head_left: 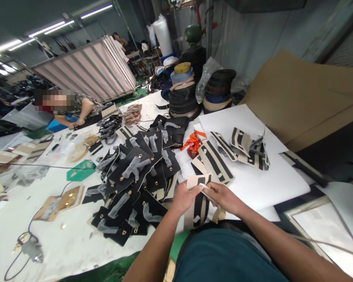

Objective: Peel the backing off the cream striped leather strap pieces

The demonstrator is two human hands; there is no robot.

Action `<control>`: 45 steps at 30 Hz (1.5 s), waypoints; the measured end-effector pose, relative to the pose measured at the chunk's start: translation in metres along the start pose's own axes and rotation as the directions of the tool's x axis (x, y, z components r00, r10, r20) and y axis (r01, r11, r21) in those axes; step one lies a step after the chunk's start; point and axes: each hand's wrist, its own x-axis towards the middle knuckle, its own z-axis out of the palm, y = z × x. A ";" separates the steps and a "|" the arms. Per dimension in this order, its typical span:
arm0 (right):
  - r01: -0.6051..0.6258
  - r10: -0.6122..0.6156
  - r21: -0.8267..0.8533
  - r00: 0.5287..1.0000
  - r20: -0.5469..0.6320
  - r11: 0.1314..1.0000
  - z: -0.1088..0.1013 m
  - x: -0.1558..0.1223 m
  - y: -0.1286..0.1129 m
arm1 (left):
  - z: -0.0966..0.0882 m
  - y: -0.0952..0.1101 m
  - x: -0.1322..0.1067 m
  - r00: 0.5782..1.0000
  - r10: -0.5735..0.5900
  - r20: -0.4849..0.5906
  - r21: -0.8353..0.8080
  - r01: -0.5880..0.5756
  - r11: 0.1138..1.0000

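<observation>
My left hand (186, 196) and my right hand (223, 197) meet over the near edge of the table, both closed on a beige-and-black striped leather piece (197, 207) that hangs down between them. My right fingers pinch a pale strip at its top edge. Just beyond lies a stack of similar striped pieces (213, 160). To the left spreads a heap of black pieces (135, 176) with brass studs and clear film strips.
More striped pieces (250, 149) rest on white paper sheets (253, 176). An orange ribbon bundle (194, 141), stacked tape rolls (184, 92), cardboard sheets (306, 94) and a green card (80, 171) surround the work. Another person's arm (84, 111) leans on the far left side.
</observation>
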 end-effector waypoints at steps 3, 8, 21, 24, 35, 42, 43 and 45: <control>0.114 -0.133 -0.217 0.989 -0.072 0.969 -0.002 -0.008 0.001 | 0.016 0.011 0.002 0.996 0.015 -0.087 0.084 -0.008 0.996; 0.115 -0.230 -0.558 0.963 -0.142 0.822 -0.006 -0.020 0.003 | 0.049 0.022 0.009 0.983 0.024 -0.184 0.158 0.006 0.987; -0.062 -0.098 -0.441 0.938 -0.331 0.896 -0.051 -0.056 0.004 | 0.119 0.022 0.058 0.992 0.074 -0.106 0.077 -0.066 0.995; 0.070 -0.126 -0.313 0.979 -0.161 0.947 -0.031 -0.071 -0.017 | 0.107 0.019 0.085 0.969 -0.025 -0.245 -0.025 0.019 1.000; -0.024 0.037 0.072 0.980 -0.196 0.997 -0.024 -0.064 -0.024 | 0.089 0.058 0.162 0.998 0.019 -0.053 -0.360 -0.037 0.932; -0.093 0.143 0.141 0.907 -0.397 0.986 -0.020 -0.044 -0.026 | 0.035 0.023 0.071 1.000 -0.026 -0.001 -0.319 0.024 0.947; -0.087 0.141 0.149 0.904 -0.404 0.985 -0.018 -0.040 -0.028 | 0.031 0.019 0.053 0.996 -0.047 0.075 -0.364 0.072 0.928; -0.071 0.132 0.164 0.906 -0.403 0.984 -0.013 -0.031 -0.033 | 0.028 0.014 0.021 0.985 -0.038 0.169 -0.428 0.108 0.897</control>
